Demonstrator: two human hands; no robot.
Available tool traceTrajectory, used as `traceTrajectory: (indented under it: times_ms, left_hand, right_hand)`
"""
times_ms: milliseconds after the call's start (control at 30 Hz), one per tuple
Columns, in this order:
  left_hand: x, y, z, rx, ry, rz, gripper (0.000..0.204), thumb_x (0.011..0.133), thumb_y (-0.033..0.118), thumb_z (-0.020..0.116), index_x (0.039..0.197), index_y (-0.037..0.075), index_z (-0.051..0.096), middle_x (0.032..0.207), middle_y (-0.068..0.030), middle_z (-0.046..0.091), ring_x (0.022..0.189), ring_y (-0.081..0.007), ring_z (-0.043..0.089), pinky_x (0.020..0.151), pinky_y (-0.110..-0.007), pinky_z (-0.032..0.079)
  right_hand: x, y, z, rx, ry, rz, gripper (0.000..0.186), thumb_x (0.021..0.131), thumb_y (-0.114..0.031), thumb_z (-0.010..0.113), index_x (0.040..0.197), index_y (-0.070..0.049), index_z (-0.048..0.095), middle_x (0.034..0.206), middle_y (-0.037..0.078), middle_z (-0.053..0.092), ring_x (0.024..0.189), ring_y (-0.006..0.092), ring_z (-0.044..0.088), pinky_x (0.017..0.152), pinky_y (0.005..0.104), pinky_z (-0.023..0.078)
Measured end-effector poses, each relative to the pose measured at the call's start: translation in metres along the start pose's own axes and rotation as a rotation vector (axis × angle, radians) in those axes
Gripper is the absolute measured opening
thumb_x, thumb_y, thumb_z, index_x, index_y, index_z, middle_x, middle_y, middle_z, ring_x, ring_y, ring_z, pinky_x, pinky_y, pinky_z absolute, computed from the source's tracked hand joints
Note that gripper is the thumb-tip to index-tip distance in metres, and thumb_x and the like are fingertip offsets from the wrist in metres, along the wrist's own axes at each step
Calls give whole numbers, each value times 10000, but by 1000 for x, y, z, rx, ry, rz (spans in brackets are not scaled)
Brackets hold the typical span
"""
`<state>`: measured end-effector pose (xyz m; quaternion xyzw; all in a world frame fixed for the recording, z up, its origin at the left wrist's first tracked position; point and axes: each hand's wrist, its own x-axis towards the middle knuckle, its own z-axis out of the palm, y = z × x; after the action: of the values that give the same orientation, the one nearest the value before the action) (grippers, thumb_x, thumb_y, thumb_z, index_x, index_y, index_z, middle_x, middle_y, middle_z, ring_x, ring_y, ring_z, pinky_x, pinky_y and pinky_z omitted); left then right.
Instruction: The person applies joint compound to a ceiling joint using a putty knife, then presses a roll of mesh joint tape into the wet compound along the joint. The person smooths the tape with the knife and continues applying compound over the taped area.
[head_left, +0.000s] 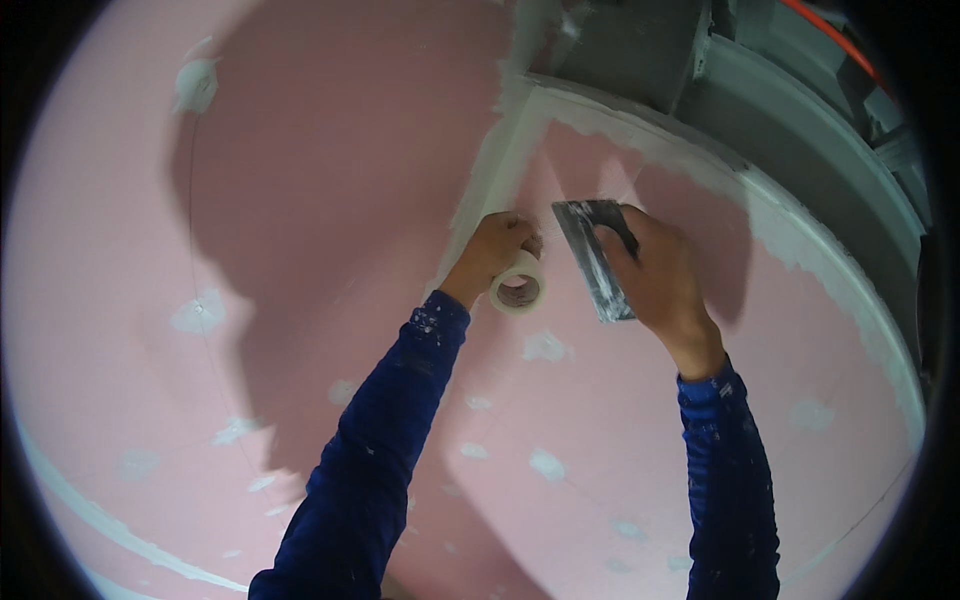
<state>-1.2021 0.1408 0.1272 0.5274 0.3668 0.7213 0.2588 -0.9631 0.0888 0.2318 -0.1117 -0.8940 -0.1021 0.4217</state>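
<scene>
My left hand (492, 255) is closed, its fingers curled near the top of the pale joint strip. It grips a roll of whitish tape (518, 284), whose open core shows just below the fingers. Wrapped round the handle of a flat, rectangular plastering trowel (588, 262) is my right hand (660, 272). White compound smears the trowel's grey blade, which stands a little to the right of the tape roll. Behind both hands is a pink plasterboard surface (640, 420), with a pale joint strip (497, 165) running beside my left hand.
White filler patches (547, 465) dot the pink board in several places. A raised pale edge (800, 225) curves along the upper right, beyond which lies a grey recess (790, 120) with metal framing. An orange cable or hose (835, 38) crosses the top right corner. My shadow darkens the board.
</scene>
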Motion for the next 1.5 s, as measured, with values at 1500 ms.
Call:
traceTrajectory:
  times_ms: [1500]
  left_hand:
    - [-6, 9, 2, 330, 53, 156, 323, 1040, 250, 545, 1019, -24, 714, 936, -144, 753, 798, -231, 708, 761, -374, 548]
  right_hand:
    - [29, 9, 90, -473, -65, -89, 118, 882, -94, 707, 952, -5, 676, 916, 209, 747, 885, 366, 759, 786, 448, 617]
